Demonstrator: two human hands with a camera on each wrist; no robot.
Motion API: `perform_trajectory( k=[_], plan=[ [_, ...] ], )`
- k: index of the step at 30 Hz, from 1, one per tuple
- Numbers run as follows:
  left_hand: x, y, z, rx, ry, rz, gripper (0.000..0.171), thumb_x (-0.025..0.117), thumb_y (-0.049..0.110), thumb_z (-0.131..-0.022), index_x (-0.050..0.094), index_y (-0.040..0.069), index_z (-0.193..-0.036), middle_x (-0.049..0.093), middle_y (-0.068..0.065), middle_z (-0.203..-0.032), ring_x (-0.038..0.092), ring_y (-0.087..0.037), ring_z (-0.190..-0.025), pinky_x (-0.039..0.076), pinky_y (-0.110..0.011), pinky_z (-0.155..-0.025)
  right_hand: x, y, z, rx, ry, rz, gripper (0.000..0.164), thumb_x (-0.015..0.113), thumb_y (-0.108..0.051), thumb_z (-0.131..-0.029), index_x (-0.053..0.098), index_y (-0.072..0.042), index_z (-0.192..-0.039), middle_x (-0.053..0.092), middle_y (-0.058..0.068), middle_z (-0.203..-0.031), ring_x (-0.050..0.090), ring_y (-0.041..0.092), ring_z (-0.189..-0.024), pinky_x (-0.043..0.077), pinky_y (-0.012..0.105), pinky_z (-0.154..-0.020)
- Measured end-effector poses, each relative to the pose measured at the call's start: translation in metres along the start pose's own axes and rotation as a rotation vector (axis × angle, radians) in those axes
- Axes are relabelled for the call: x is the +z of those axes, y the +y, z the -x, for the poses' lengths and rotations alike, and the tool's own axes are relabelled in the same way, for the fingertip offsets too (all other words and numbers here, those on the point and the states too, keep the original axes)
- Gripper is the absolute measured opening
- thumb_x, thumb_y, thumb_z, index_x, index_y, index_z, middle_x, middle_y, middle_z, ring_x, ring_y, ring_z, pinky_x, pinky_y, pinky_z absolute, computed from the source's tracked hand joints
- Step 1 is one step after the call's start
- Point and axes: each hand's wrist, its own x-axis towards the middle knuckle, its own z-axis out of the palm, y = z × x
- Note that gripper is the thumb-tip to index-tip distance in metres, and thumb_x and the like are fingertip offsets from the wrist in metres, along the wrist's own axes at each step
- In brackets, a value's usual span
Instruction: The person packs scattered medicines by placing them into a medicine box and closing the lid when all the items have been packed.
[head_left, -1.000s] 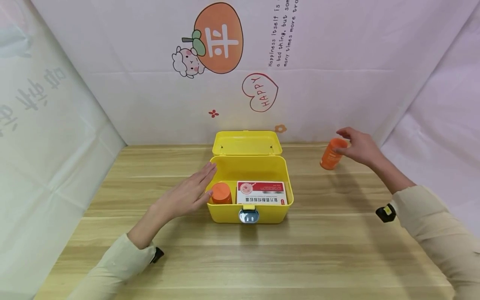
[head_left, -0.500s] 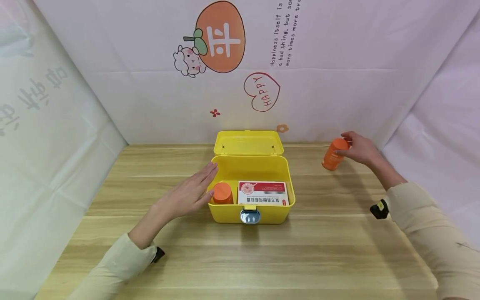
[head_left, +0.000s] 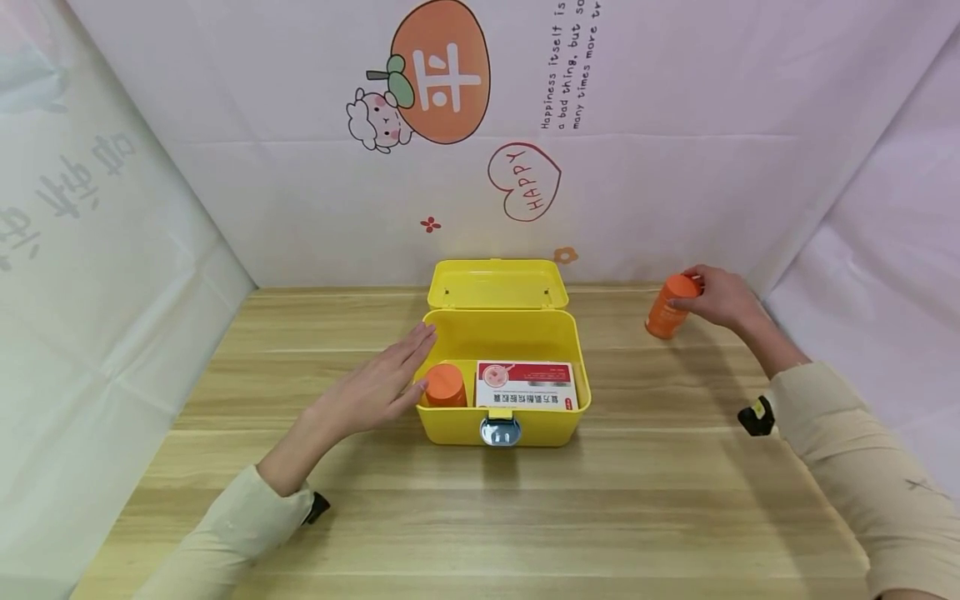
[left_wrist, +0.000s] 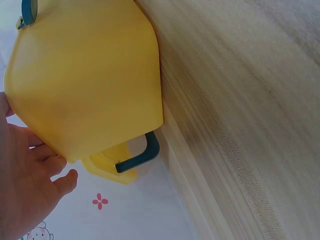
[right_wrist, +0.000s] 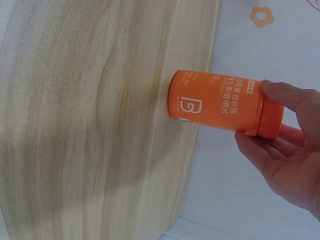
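Note:
At the back right of the table, my right hand (head_left: 722,298) grips an orange pill bottle (head_left: 666,312) round its lid; in the right wrist view the white-lettered bottle (right_wrist: 217,102) stands with its base on the wood. My left hand (head_left: 375,383) rests against the left rim of a yellow storage box (head_left: 498,427), fingers straight; the left wrist view has those fingers (left_wrist: 45,157) along the box's edge. The box's lid (head_left: 498,285) is tipped back. Inside lie another orange bottle (head_left: 446,385) at the left and a red and white medicine carton (head_left: 527,386) at the right.
A metal clasp (head_left: 499,431) hangs on the box's front. In the left wrist view a dark green handle (left_wrist: 140,160) sticks out by the lid. The wooden table (head_left: 480,517) meets a printed white cloth (head_left: 337,208) behind and at both sides.
My right hand has closed its fingers round the lid of the orange pill bottle, which has shifted very slightly. My left hand stays at the box's rim.

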Motion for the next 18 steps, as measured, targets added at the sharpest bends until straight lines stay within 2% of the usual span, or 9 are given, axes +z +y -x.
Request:
perform_trajectory(
  k=[9,18],
  plan=[
    [-0.001,0.000,-0.001,-0.003,-0.007,-0.002,0.067,0.038,0.039,-0.106,0.014,0.006,-0.160,0.011,-0.008,-0.169,0.013,-0.024,-0.157,0.025,-0.045,-0.124,-0.003,-0.005,0.006,-0.019,0.033,-0.031,0.068,0.069,-0.032,-0.093,0.046,0.015,-0.136,0.057,0.038,-0.123,0.060,0.045,-0.100,0.051,0.051,-0.079],
    [0.000,0.000,0.000,0.005,-0.002,-0.008,0.067,0.037,0.038,-0.106,0.015,0.005,-0.160,0.011,-0.009,-0.169,0.013,-0.025,-0.157,0.026,-0.046,-0.124,-0.005,-0.019,0.012,-0.070,0.089,-0.016,0.063,0.073,-0.030,-0.090,0.052,0.012,-0.132,0.062,0.034,-0.119,0.062,0.042,-0.098,0.049,0.044,-0.075]
  ],
)
